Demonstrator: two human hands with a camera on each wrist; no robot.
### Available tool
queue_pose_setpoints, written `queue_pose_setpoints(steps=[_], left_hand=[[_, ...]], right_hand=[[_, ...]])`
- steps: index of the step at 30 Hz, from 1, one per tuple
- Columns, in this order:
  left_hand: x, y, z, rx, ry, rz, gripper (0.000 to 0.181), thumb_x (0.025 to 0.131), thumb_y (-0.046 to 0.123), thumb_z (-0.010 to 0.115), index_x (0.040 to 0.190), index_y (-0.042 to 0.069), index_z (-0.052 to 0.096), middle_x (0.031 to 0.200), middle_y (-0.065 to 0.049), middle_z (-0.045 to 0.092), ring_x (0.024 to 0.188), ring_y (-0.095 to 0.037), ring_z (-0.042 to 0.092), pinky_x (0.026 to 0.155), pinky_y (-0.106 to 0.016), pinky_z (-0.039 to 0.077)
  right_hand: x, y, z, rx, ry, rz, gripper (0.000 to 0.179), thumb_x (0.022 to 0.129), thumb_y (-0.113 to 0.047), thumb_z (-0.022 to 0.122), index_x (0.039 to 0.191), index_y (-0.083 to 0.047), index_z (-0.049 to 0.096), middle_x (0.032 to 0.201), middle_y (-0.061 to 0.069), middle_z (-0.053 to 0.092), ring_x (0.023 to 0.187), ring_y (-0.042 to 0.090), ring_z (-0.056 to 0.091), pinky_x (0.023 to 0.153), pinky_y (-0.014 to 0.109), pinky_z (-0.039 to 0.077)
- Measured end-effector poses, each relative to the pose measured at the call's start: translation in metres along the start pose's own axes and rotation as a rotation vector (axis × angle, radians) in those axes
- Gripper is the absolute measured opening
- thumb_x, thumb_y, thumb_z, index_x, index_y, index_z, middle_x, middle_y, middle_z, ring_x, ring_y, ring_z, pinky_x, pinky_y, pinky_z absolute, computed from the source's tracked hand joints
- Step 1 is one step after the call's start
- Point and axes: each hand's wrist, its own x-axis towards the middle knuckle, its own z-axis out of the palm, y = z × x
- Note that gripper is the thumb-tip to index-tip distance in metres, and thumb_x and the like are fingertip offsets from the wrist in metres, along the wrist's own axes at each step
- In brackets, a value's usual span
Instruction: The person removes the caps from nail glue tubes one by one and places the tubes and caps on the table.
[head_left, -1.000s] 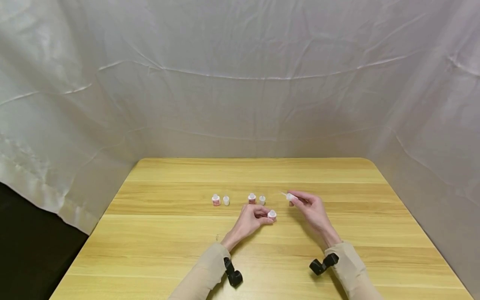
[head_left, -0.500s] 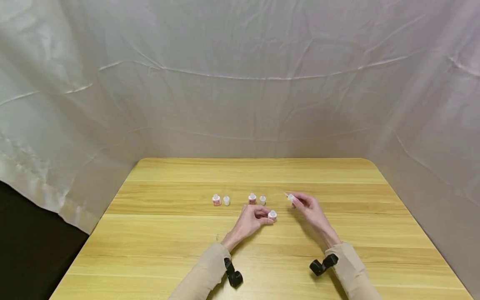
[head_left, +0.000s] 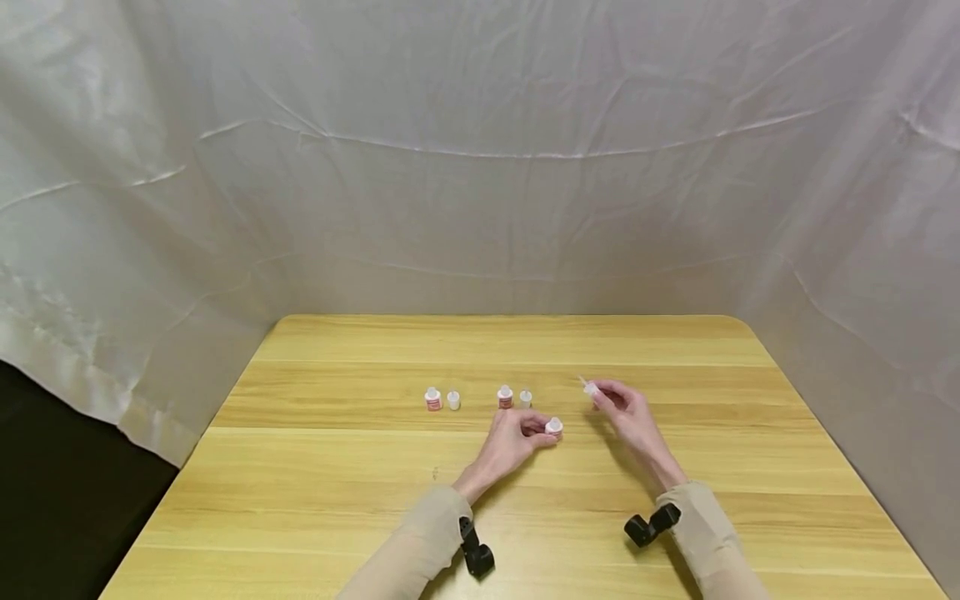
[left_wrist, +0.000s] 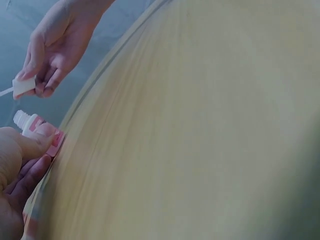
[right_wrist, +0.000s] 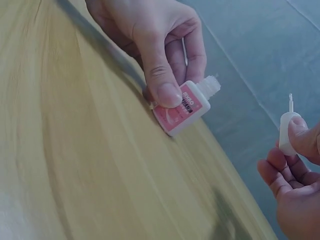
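Thumb and fingers of my left hand (head_left: 510, 439) pinch a small white bottle with a pink label (right_wrist: 182, 111) near the middle of the table. Its threaded neck is uncapped, and its base sits at the tabletop in the right wrist view. To the right, my right hand (head_left: 632, 414) pinches a white brush cap (right_wrist: 287, 131) between thumb and fingers. The thin applicator stem (right_wrist: 291, 103) points up and away from the bottle. Part of the bottle's label is covered by my left thumb (right_wrist: 167, 95).
Behind my left hand stand two similar open bottles, one at the left (head_left: 433, 400) and another nearer the middle (head_left: 506, 398). Beside each is a white cap (head_left: 453, 401), stem up. Pale curtains (head_left: 480, 208) surround the wooden table (head_left: 360, 500).
My left hand has shifted slightly right with the bottle. My right hand has drawn a little to the right with the brush cap, whose stem has tipped more upward.
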Motion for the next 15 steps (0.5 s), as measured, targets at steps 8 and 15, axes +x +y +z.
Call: queue_pose_setpoints(steps=[8,15], left_hand=[[0.004,0.006,0.012,0.052,0.052,-0.004,0.017,0.085,0.013,0.080,0.101,0.008,0.078,0.094,-0.005,0.080,0.076,-0.002,0.071,0.073,-0.013,0.056],[0.007,0.011,0.020,0.063,0.081,-0.014,0.017,0.086,0.011,0.078,0.103,0.007,0.077,0.095,-0.006,0.080,0.081,-0.005,0.074,0.076,-0.014,0.057]], right_hand=[[0.004,0.005,-0.007,-0.009,-0.008,0.007,0.033,0.100,-0.005,0.059,0.126,0.016,0.057,0.106,0.017,0.067,0.087,0.005,0.063,0.081,0.017,0.057],[0.005,0.010,-0.013,0.010,-0.009,-0.012,0.031,0.097,0.002,0.061,0.123,0.018,0.056,0.097,0.003,0.066,0.084,-0.002,0.062,0.079,0.013,0.056]])
